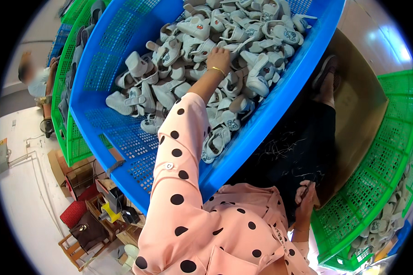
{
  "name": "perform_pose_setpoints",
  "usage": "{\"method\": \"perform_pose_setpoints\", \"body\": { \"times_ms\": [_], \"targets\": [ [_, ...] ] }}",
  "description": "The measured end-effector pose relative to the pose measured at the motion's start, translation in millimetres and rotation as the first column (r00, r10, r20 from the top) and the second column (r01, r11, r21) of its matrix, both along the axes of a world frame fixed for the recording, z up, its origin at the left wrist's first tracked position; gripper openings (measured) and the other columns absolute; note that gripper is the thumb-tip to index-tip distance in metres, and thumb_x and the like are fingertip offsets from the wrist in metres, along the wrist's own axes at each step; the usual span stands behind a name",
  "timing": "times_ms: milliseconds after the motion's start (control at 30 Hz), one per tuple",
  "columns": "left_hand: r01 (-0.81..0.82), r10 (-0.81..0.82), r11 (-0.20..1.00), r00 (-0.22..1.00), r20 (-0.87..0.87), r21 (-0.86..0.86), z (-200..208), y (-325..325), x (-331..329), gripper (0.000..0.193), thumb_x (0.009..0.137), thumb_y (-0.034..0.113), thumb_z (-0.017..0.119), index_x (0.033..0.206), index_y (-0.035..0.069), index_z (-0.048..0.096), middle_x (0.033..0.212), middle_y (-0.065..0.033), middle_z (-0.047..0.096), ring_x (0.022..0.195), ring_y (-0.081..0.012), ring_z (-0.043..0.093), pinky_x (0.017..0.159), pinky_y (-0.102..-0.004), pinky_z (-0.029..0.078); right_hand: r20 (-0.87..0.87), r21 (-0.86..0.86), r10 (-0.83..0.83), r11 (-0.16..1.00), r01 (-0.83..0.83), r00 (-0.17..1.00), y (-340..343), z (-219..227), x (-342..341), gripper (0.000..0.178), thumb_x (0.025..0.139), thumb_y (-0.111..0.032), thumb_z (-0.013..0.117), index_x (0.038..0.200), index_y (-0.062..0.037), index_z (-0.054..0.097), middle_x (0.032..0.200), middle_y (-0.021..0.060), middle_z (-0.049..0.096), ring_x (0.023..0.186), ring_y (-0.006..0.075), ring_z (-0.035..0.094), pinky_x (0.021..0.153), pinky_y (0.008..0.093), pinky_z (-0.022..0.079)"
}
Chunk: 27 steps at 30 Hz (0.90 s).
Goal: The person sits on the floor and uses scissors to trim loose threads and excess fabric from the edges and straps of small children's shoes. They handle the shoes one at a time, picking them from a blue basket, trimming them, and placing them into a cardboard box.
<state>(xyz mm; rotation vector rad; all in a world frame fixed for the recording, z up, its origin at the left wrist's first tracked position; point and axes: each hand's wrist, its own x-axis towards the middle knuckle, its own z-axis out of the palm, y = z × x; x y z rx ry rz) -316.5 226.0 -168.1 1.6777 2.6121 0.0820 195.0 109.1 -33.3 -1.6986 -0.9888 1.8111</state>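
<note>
Inside the large blue basket of perforated plastic, a heap of small, off-white, strapped shoes is contained. The left hand is laid upon the heap, its fingers bent downward; whether a shoe is gripped cannot be told. Beside the black trousers, the right hand is held low, fingers curled; what they grasp, if anything, cannot be made out. The shoes are judged light, soft-uppered and easily creased, best gripped at the firmer heel or sole.
</note>
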Motion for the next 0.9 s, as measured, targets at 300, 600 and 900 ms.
{"method": "perform_pose_setpoints", "body": {
  "times_ms": [300,600,900],
  "targets": [
    [-0.208,-0.071,0.962,0.43,0.9,0.175,37,-41,-7,0.044,0.081,0.044,0.072,0.079,0.002,0.06,0.07,-0.003,0.059,0.064,-0.0099,0.052,0.057,-0.0279,0.043,-0.052,-0.008,0.099,0.995,-0.099,0.994,9,14,-5,0.023,0.101,-0.027,0.049,0.092,-0.0069,0.056,0.06,-0.0053,0.041,0.046,0.0019,0.031,0.042,0.0195,0.022],
    [0.195,-0.497,0.754,0.793,0.351,0.627,370,-151,121,0.018,0.09,0.022,0.059,0.079,0.008,0.059,0.063,-0.0103,0.057,0.048,-0.0259,0.054,0.046,-0.0362,0.041,-0.01,0.796,0.538,0.514,-0.319,0.843,27,153,-82,0.025,0.083,0.004,0.049,0.105,0.0043,0.062,0.057,-0.0044,0.046,0.047,0.0049,0.039,0.045,0.0211,0.029],
    [0.263,-0.498,0.867,0.452,0.74,0.423,369,-208,279,0.015,0.09,0.007,0.054,0.104,0.004,0.053,0.068,-0.0091,0.063,0.056,-0.0277,0.062,0.051,-0.035,0.048,0.412,0.822,0.665,0.024,-0.569,0.623,-2,189,-54,0.032,0.067,-0.02,0.079,0.089,-0.0027,0.063,0.062,0.0028,0.056,0.052,0.0215,0.055,0.051,0.032,0.043]
  ]
}}
